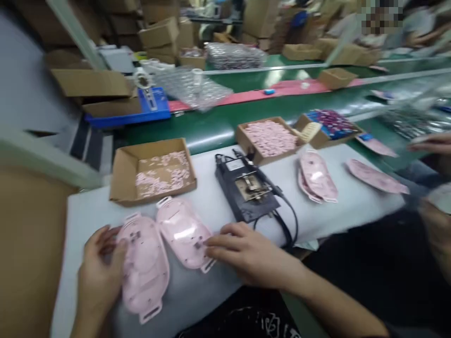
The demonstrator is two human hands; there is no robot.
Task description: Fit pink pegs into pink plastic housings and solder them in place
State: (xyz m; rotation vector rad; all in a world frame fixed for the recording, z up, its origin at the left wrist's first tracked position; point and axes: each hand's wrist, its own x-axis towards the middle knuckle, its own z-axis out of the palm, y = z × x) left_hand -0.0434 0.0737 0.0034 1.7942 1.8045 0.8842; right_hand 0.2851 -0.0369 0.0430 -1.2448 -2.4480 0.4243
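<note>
My left hand [102,267] is closed on the left edge of a pink plastic shell [146,267], thumb over the rim and fingers behind it. This shell lies hollow side up, with slotted tabs at both ends. Beside it is a second pink plastic shell [181,230], also hollow side up and shiny in the middle. My right hand [243,253] has its fingertips on the lower right edge of that second shell, close to a small dark spot. The right thumb is hidden, but the fingers look closed on the rim.
Behind the shells stand a carton of small pink parts [162,176] and a black device with cables [246,188]. A fuller carton of pink pieces [271,138] is farther back. More pink shells [317,176] lie to the right, near another person's hand [431,143].
</note>
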